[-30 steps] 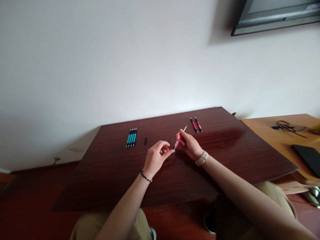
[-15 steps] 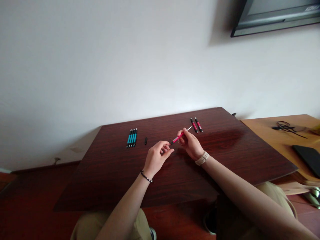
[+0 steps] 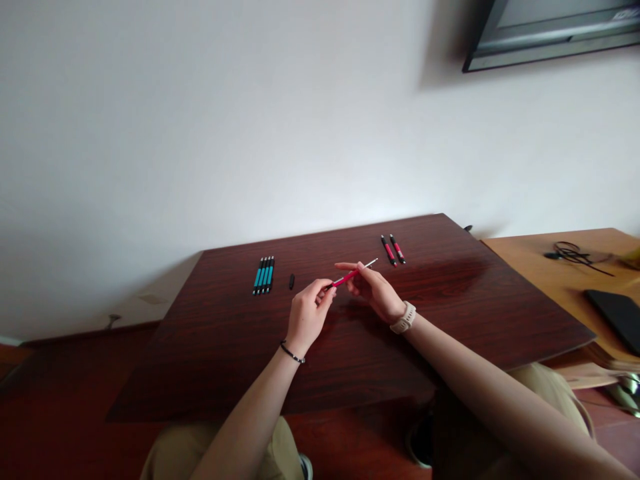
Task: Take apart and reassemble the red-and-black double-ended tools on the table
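Observation:
A pink pen (image 3: 345,277) is held slanted over the dark table, its lower left end pinched between the thumb and fingertips of my left hand (image 3: 309,312). From its upper right end a thin whitish refill (image 3: 371,263) sticks out. My right hand (image 3: 377,293) has its thumb against the pen near that end, the index finger stretched out to the left and the other fingers curled under. A small black pen part (image 3: 292,281) lies on the table left of the hands. Several blue pens (image 3: 263,275) lie in a row farther left.
Two pink-and-black pens (image 3: 393,250) lie at the back right of the dark wooden table (image 3: 225,360). A lighter table (image 3: 530,257) adjoins on the right, bearing a black cable (image 3: 575,255) and a flat black device (image 3: 615,317). A screen (image 3: 555,40) hangs on the wall.
The pink pen has shifted slightly left and lies flatter. My left hand has closed its thumb onto the pen's end. My right index finger has straightened out to the left.

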Demonstrator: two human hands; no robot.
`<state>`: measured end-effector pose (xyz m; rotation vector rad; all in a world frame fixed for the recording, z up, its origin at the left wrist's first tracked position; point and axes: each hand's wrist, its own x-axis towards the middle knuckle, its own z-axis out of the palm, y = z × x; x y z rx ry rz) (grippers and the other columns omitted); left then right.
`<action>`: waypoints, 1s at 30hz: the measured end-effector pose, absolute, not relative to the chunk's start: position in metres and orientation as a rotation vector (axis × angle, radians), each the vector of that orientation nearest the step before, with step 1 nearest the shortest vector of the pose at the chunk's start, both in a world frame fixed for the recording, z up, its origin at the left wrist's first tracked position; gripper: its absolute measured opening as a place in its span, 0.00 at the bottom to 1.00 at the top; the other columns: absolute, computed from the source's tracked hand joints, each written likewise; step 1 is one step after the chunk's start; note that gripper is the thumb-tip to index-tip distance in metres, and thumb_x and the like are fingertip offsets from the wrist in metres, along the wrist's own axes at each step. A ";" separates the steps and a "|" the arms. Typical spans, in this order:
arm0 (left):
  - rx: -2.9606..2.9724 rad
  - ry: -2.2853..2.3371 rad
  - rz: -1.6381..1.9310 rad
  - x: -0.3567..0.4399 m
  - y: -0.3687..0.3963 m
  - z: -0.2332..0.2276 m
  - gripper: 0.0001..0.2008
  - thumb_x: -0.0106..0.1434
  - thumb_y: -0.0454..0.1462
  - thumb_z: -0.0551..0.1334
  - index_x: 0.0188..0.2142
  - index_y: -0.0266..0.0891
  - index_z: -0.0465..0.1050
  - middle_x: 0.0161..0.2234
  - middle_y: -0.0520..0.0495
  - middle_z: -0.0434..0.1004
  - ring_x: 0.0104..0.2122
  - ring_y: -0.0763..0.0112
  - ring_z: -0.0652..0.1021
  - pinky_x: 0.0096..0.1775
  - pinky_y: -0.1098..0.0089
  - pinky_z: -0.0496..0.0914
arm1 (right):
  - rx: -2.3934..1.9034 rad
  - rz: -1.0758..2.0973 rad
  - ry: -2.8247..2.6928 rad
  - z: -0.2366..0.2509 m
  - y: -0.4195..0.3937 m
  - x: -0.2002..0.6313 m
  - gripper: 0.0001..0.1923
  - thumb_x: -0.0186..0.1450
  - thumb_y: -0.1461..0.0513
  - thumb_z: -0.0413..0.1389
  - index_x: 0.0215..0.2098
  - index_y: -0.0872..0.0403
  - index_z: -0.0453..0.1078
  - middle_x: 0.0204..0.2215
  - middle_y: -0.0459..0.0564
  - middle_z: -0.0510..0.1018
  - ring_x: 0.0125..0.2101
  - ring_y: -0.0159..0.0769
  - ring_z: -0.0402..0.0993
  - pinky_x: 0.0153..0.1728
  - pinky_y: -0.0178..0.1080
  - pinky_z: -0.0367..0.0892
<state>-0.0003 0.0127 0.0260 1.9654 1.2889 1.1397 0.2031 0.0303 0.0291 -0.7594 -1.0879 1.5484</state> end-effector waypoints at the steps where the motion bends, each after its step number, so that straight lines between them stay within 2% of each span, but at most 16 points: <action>1: 1.960 1.290 1.144 0.000 0.013 0.026 0.09 0.74 0.43 0.62 0.48 0.44 0.78 0.38 0.47 0.85 0.32 0.66 0.82 0.38 0.68 0.74 | -0.758 1.549 -1.071 0.028 0.031 0.203 0.27 0.72 0.42 0.57 0.55 0.52 0.81 0.29 0.48 0.75 0.29 0.35 0.67 0.32 0.38 0.62; 6: 1.927 1.289 1.158 0.000 0.013 0.027 0.09 0.75 0.44 0.61 0.47 0.43 0.77 0.38 0.46 0.85 0.33 0.66 0.83 0.38 0.69 0.75 | -0.776 1.531 -0.958 0.025 0.036 0.204 0.30 0.70 0.39 0.58 0.53 0.52 0.82 0.27 0.46 0.74 0.27 0.34 0.66 0.29 0.38 0.62; 11: 1.953 1.288 1.094 0.000 0.014 0.026 0.08 0.74 0.43 0.62 0.46 0.43 0.78 0.37 0.46 0.85 0.32 0.67 0.83 0.36 0.70 0.74 | -0.801 1.452 -1.035 0.023 0.036 0.205 0.29 0.72 0.38 0.55 0.53 0.50 0.81 0.26 0.45 0.73 0.26 0.33 0.65 0.30 0.38 0.61; 19: 2.007 1.296 1.046 0.000 0.014 0.023 0.10 0.76 0.43 0.60 0.48 0.42 0.77 0.36 0.48 0.83 0.31 0.70 0.79 0.36 0.72 0.71 | -0.799 1.401 -1.221 0.015 0.039 0.205 0.29 0.76 0.41 0.51 0.43 0.55 0.81 0.27 0.47 0.75 0.28 0.33 0.67 0.32 0.38 0.61; 24: 2.047 1.319 1.039 -0.002 0.014 0.025 0.11 0.76 0.44 0.59 0.48 0.42 0.78 0.36 0.48 0.83 0.29 0.70 0.77 0.34 0.72 0.68 | -0.733 1.519 -1.185 0.016 0.037 0.204 0.28 0.75 0.41 0.51 0.44 0.54 0.79 0.28 0.47 0.75 0.28 0.34 0.68 0.32 0.37 0.62; 30: 2.091 1.389 1.034 -0.002 0.013 0.025 0.11 0.76 0.42 0.60 0.49 0.43 0.79 0.35 0.49 0.83 0.31 0.69 0.79 0.36 0.71 0.66 | -0.750 1.376 -1.248 0.018 0.037 0.200 0.28 0.76 0.41 0.50 0.43 0.54 0.77 0.26 0.47 0.74 0.27 0.34 0.67 0.32 0.38 0.62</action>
